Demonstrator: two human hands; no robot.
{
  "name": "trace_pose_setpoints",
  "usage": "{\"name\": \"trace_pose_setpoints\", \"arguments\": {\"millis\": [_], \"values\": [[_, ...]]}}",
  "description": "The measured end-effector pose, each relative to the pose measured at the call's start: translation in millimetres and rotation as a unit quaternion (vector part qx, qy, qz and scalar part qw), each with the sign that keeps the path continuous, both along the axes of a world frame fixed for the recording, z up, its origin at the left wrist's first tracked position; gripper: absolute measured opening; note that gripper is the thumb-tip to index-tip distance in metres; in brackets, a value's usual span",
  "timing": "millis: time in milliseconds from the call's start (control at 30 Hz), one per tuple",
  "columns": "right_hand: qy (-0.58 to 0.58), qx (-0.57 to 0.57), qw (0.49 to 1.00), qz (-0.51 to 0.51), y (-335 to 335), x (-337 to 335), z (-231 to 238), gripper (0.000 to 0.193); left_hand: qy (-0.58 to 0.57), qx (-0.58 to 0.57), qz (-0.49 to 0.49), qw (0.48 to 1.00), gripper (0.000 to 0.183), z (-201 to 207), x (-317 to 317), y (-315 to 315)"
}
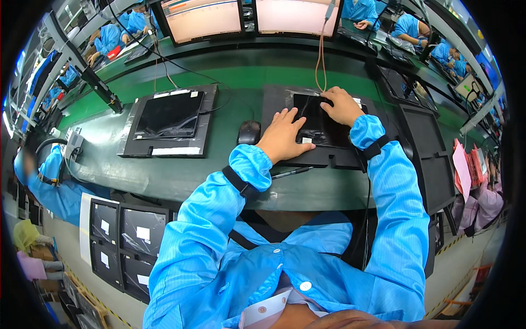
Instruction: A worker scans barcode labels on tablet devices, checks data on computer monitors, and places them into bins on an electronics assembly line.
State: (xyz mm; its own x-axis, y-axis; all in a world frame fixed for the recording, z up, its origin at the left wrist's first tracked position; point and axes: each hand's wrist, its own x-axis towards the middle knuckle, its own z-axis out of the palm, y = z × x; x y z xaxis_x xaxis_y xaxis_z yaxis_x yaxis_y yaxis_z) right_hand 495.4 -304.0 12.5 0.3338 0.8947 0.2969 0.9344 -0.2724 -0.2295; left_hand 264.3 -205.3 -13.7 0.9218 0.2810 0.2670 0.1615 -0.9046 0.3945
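A black tablet-like panel (pixel 326 129) with a glossy face lies on a dark foam holder (pixel 272 96) in front of me. My left hand (pixel 285 135) rests over its left side, fingers spread, with the thumb near a small white tab at the lower edge. At the panel's top edge is my right hand (pixel 342 107), its thumb and fingers bent close together. A thin pinkish cable (pixel 317 60) hangs down to those fingertips. What they grip is too small to make out.
Left on the green bench (pixel 98 148) sits a second panel (pixel 170 115) in its holder. A mouse (pixel 249 132) and a pen (pixel 292 172) lie near my left hand. Monitors (pixel 203 19) stand behind. Black trays flank me: one right (pixel 433 159), one lower left (pixel 143 211). Co-workers sit around.
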Motion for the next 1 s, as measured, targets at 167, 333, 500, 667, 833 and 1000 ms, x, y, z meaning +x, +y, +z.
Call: {"name": "trace_pose_setpoints", "arguments": {"millis": [167, 333, 500, 667, 833, 1000], "values": [[-0.042, 0.017, 0.998, 0.036, 11.9, 3.1, -2.6, 0.029, -0.010, 0.026, 0.009, 1.000, 0.081, 5.7, -3.0, 3.4], [-0.039, 0.042, 0.997, 0.057, 5.5, 6.2, -7.4, 0.028, -0.004, 0.031, 0.003, 1.000, 0.078, 0.2, 2.8, -0.4], [-0.098, -0.002, 0.995, 0.026, -4.8, -14.0, -3.6, 0.038, 0.001, 0.014, -0.007, 1.000, 0.086, -3.7, -7.7, -3.2], [0.045, 0.046, 0.990, 0.124, -37.4, -105.4, 13.7, 0.048, -0.185, -0.060, -0.059, 0.979, 0.062, 37.2, -118.5, -24.6], [0.233, 0.002, 0.935, 0.268, -107.9, -208.6, 30.2, 0.030, -0.275, -0.105, 0.179, 0.939, 0.021, 17.9, -288.8, -58.8], [0.226, 0.019, 0.931, 0.287, -115.7, -227.4, -24.0, 0.018, -0.061, 0.019, 0.463, 0.884, 0.045, -59.7, -398.9, -101.5]]}}
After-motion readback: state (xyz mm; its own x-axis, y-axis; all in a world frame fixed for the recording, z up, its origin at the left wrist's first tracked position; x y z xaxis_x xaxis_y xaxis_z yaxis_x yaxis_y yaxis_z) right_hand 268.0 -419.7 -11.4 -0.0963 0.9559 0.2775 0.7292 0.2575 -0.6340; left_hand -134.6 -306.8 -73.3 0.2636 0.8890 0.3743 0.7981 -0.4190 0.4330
